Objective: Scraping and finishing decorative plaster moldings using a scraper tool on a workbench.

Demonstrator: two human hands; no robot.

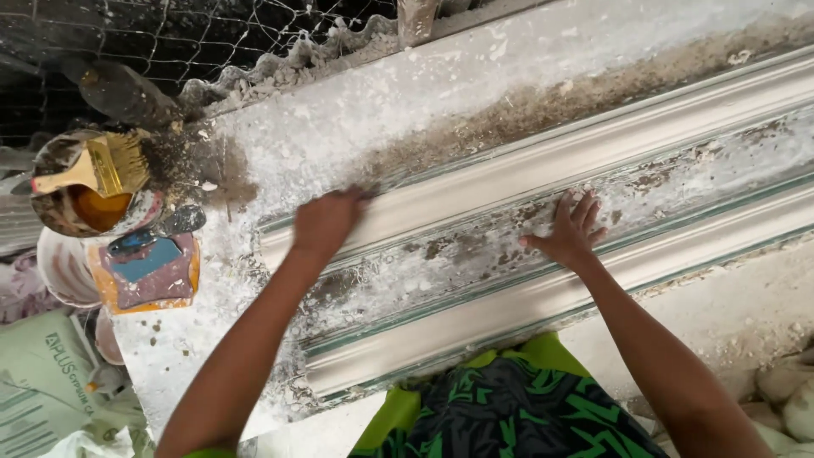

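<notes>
A long white plaster moulding (526, 254) with ridges and a crusted central channel lies across a dusty white work table (356, 119). My left hand (326, 222) is closed at the moulding's upper left end, fingers curled against the top ridge; whether it holds something small, I cannot tell. My right hand (570, 231) lies flat with fingers spread on the crusted channel near the middle.
At the left stand a pot of brown liquid (85, 208) with a yellow-handled brush (102, 165) on it, an orange-edged sponge block (153, 271), a white bowl (64, 267) and a printed sack (47, 382). Wire mesh (212, 38) runs behind the table.
</notes>
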